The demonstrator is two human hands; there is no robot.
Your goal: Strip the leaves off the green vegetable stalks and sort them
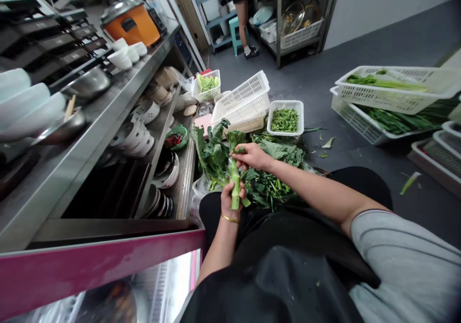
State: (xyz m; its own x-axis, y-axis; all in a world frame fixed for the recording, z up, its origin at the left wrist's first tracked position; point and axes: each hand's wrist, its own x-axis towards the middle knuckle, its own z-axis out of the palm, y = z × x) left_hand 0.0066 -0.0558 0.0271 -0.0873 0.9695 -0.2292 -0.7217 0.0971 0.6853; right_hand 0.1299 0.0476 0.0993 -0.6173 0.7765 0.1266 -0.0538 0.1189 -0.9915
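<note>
A thick green vegetable stalk [235, 181] stands nearly upright above my lap, its leafy, budded top pointing away from me. My left hand [231, 197], with a gold bracelet at the wrist, is wrapped round the lower stalk near its cut end. Higher up, the fingers of my right hand [252, 156] pinch at the stalk just below the top; whether they grip a leaf or the stalk itself is hard to tell. Large dark leaves [212, 152] spread out left of the stalk. A pile of loose greens [268, 184] lies on the floor beneath my right forearm.
Beyond the pile are a white basket of cut greens [284, 120] and stacked white baskets [245, 97]. A steel counter [118, 107] with bowls runs along the left. More vegetable baskets [382, 102] stand at right. A person [242, 16] stands at the back.
</note>
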